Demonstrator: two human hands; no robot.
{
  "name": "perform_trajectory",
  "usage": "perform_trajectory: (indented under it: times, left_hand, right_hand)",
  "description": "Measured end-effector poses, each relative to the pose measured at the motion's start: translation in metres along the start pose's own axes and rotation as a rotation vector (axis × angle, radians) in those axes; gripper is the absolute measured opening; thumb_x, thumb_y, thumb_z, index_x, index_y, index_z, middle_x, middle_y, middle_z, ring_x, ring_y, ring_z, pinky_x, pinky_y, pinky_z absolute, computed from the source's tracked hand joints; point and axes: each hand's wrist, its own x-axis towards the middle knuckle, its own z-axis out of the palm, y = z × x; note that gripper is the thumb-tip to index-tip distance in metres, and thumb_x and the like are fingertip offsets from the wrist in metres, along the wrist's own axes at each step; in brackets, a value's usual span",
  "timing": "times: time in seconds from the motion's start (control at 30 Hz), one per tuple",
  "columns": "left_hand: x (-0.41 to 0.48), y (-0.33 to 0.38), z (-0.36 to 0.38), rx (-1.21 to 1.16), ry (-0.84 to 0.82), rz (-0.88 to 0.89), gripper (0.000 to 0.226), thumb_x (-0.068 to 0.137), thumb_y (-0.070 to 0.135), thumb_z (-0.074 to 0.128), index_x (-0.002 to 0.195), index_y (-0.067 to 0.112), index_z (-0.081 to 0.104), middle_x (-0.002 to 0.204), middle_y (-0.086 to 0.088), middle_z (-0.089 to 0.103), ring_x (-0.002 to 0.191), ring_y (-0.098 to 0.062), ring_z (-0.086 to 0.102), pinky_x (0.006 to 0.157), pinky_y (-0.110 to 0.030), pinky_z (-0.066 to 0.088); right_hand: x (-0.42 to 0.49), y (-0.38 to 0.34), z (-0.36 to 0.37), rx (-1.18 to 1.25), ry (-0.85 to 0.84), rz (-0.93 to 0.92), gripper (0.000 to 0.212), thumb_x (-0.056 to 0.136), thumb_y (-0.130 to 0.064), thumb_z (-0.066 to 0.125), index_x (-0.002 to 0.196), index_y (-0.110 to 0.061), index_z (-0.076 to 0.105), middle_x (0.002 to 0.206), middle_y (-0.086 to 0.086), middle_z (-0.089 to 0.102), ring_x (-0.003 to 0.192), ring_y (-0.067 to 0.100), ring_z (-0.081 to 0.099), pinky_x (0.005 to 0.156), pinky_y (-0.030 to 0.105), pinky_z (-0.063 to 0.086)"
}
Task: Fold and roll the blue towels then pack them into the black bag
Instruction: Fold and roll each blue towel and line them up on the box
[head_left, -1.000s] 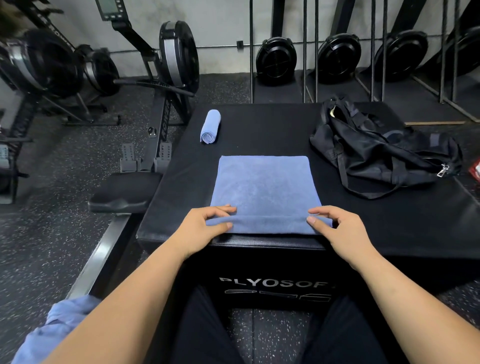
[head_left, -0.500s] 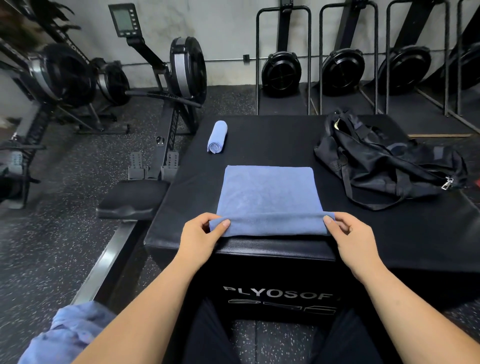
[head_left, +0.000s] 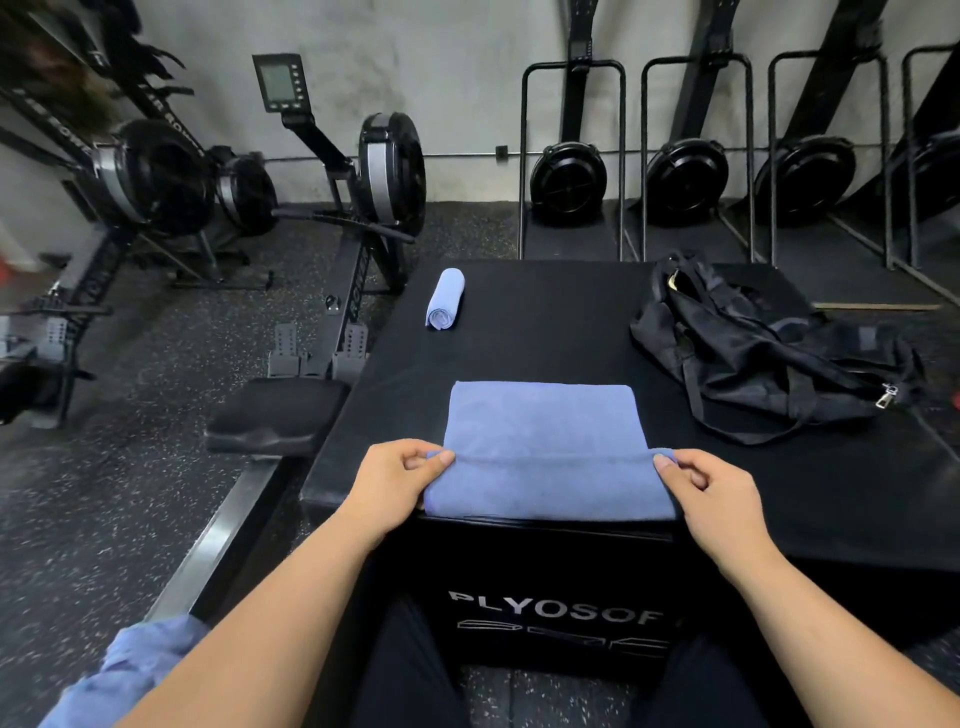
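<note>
The worktop (head_left: 571, 322) carries the same things as a second ago. The bag (head_left: 769, 358) lies slack at your far right, untouched, and I cannot make out its opening.

What has changed is the towel (head_left: 543, 421) in front of you. A second ago its near edge lay flat at the worktop's lip. Now you have turned that edge up and over, away from you. A broad band lies doubled on the rest, and its leading edge runs straight between your hands. I read this as the first turn of the rolling, so the folding of this towel looks done.

The heap (head_left: 140, 660) of blue cloth by your left arm, below the worktop, suggests more towels to come. The rolled towel (head_left: 445, 299) sits near the far left edge, well apart from the bag, so nothing seems packed yet.

Your left hand (head_left: 395, 478) pinches the band's left corner between thumb and fingers. Your right hand (head_left: 711, 493) pinches the right corner the same way.
</note>
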Motion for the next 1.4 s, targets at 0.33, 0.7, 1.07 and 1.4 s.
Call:
perform_trajectory:
  times: [0.33, 0.7, 1.07, 1.4]
  left_hand:
    - [0.069, 0.023, 0.012, 0.035, 0.101, -0.037, 0.019, 0.100, 0.020, 0.069, 0.116, 0.028, 0.069, 0.080, -0.006, 0.074, 0.062, -0.006, 0.061, 0.059, -0.023, 0.050]
    - [0.117, -0.002, 0.024, 0.114, 0.070, 0.000, 0.030, 0.091, 0.021, 0.076, 0.112, 0.040, 0.068, 0.085, 0.011, 0.076, 0.077, -0.007, 0.069, 0.087, -0.036, 0.057]
    - [0.115, -0.008, 0.027, 0.345, 0.031, 0.064, 0.052, 0.091, 0.024, 0.079, 0.139, 0.026, 0.059, 0.131, 0.015, 0.057, 0.100, -0.010, 0.067, 0.096, -0.029, 0.051]
    - [0.117, -0.011, 0.035, 0.522, -0.009, 0.102, 0.064, 0.095, 0.014, 0.070, 0.154, 0.007, 0.047, 0.162, -0.004, 0.032, 0.144, -0.021, 0.044, 0.113, -0.020, 0.030]
  right_hand:
    - [0.081, -0.015, 0.019, 0.020, -0.022, 0.142, 0.012, 0.097, -0.029, 0.073, 0.104, -0.022, 0.080, 0.094, -0.011, 0.078, 0.102, 0.016, 0.071, 0.090, 0.035, 0.053]
    - [0.118, -0.003, 0.042, -0.129, -0.070, 0.059, 0.028, 0.093, -0.024, 0.071, 0.113, -0.043, 0.067, 0.087, -0.008, 0.074, 0.084, 0.018, 0.068, 0.084, 0.038, 0.052]
    - [0.124, -0.007, 0.047, -0.313, -0.115, -0.004, 0.045, 0.096, -0.007, 0.061, 0.138, -0.022, 0.067, 0.136, -0.006, 0.062, 0.107, 0.017, 0.060, 0.095, 0.025, 0.037]
    - [0.123, 0.009, 0.069, -0.625, -0.074, 0.000, 0.051, 0.097, -0.014, 0.055, 0.148, -0.013, 0.056, 0.155, 0.001, 0.042, 0.123, 0.028, 0.058, 0.099, 0.042, 0.050]
